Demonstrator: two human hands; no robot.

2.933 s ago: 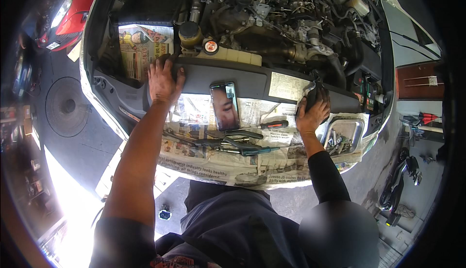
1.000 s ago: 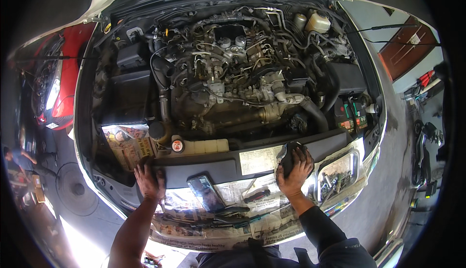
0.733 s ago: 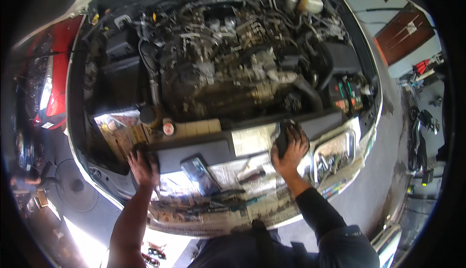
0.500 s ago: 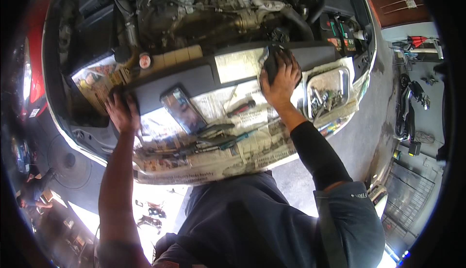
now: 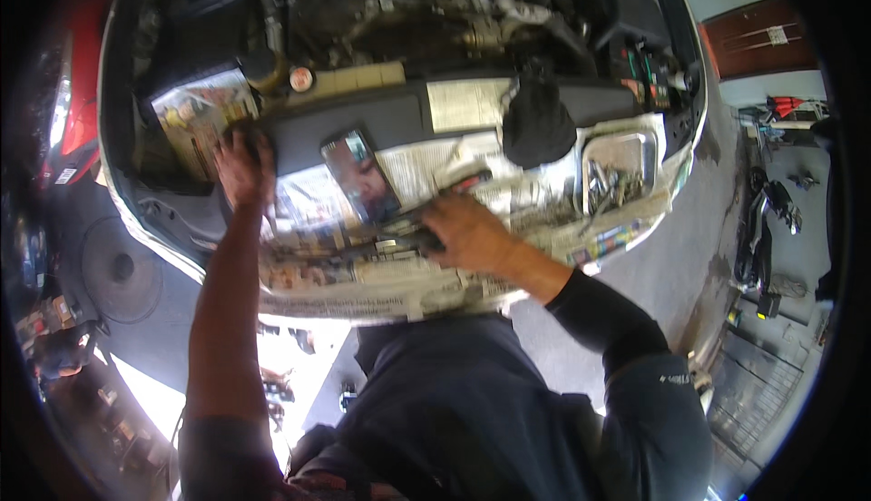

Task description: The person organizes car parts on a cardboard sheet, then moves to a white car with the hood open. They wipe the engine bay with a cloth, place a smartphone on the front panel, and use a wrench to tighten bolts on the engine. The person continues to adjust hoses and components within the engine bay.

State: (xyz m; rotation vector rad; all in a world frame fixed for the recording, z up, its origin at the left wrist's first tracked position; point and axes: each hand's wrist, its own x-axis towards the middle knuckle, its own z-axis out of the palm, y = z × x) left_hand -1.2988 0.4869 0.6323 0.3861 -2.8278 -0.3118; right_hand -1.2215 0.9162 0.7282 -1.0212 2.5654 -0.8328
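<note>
The black cloth (image 5: 537,124) is being left across the front edge of the panel (image 5: 390,115), and the right hand (image 5: 467,233) is being moved to the tools (image 5: 399,229) on the newspaper (image 5: 413,170), just beside the phone (image 5: 361,174), so handling is being shifted from cloth to tools. Its fingers are being curled, though whether a tool is being gripped cannot be told; the left hand (image 5: 243,167) is being rested, fingers apart with nothing visibly held, at the panel's left end.

The left forearm (image 5: 225,292) was extended nearly straight ahead, the left hand (image 5: 243,174) lying back upward with fingers (image 5: 238,142) loosely spread, while the bent right arm (image 5: 606,315) angled inward, the right hand (image 5: 467,236) pointing leftward with its fingers partly curled.
</note>
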